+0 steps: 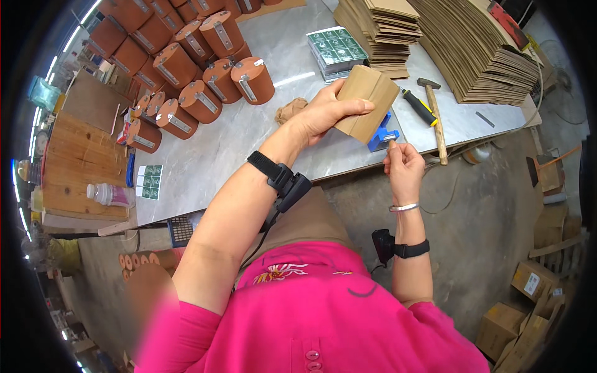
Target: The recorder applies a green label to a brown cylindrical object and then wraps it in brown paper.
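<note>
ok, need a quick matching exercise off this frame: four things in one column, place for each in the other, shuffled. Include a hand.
Things
1. brown carton
2. right hand
3. hammer
4. reddish-brown cylinders

Places
A. lying beside the yellow-and-black screwdriver
B. grouped toward the left of the table
C. held in the left hand
D. close to the blue item, nothing else listed beside it

Pairs: 1-C, 2-D, 3-A, 4-B

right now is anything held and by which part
Left hand grips a cardboard box by its left side, thumb on top; whether the right hand pinches anything is unclear.
</note>
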